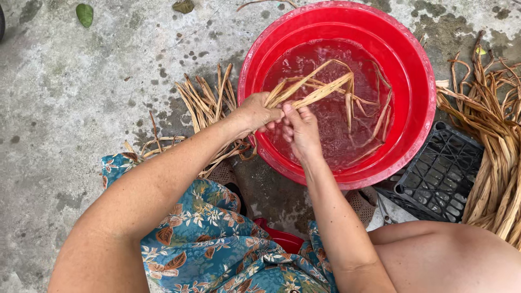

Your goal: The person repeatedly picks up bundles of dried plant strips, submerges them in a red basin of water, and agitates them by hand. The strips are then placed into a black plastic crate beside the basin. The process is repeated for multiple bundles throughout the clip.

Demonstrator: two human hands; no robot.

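Your left hand (pixel 259 113) and right hand (pixel 300 128) meet over the near rim of the red basin (pixel 418 76), which sits on the concrete floor (pixel 81 92) with a shallow pool of water in it. Both hands are closed on the same bundle of pale fibre strips (pixel 317 89): the left pinches the near ends between thumb and fingers, and the right grips just beside it, fingers curled round the strips. From your grip the strips run away into the far part of the basin, some lifted clear of the water, others trailing limp in it on the right.

By the look of it, you are in the middle of wetting and working the strips, drawing them together into one bunch. The next move seems to call for a firm hold at the near ends while the loose trailing strips are gathered in, so none slip back into the water.

A pile of dry strips (pixel 203 103) lies on the floor left of the basin, a larger heap (pixel 496 163) lies on the right, and a black plastic crate (pixel 437 176) sits near that heap.
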